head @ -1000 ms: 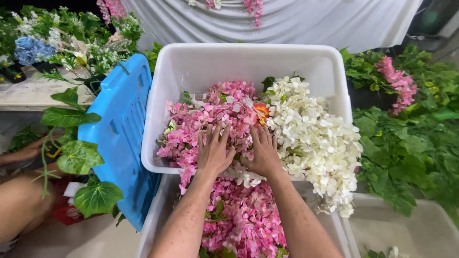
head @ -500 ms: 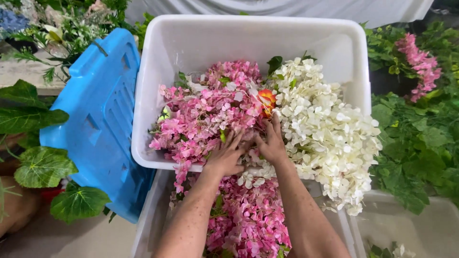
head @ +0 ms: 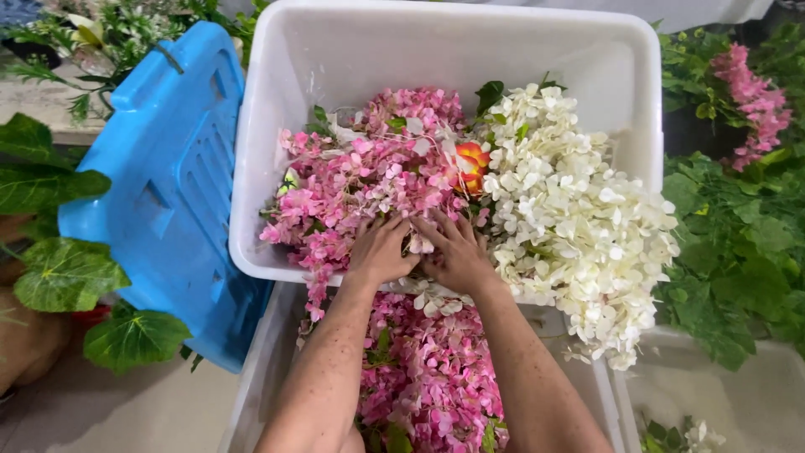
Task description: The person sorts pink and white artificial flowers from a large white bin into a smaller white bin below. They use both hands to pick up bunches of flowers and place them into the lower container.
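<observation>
A white plastic tub (head: pixel 352 50) holds a heap of pink artificial flowers (head: pixel 360 180) on the left and white artificial flowers (head: pixel 570 218) on the right, with one orange bloom (head: pixel 472 159) between them. My left hand (head: pixel 380 250) and my right hand (head: pixel 453 252) lie side by side, palms down, at the tub's near rim, fingers pushed into the pink flowers. Whether either hand grips a stem is hidden by the petals. A second tub (head: pixel 251 394) under my forearms holds more pink flowers (head: pixel 428 369).
A blue plastic lid or crate (head: pixel 168 193) leans against the tub's left side. Large green leaves (head: pixel 59 268) lie at the left. Green foliage (head: pixel 738 235) with a pink flower spray (head: pixel 755 96) fills the right. Another white bin (head: pixel 738 394) stands at the lower right.
The view has closed in on the tub. Both hands have drawn back slightly toward the near rim and closer together among the pink flowers.
</observation>
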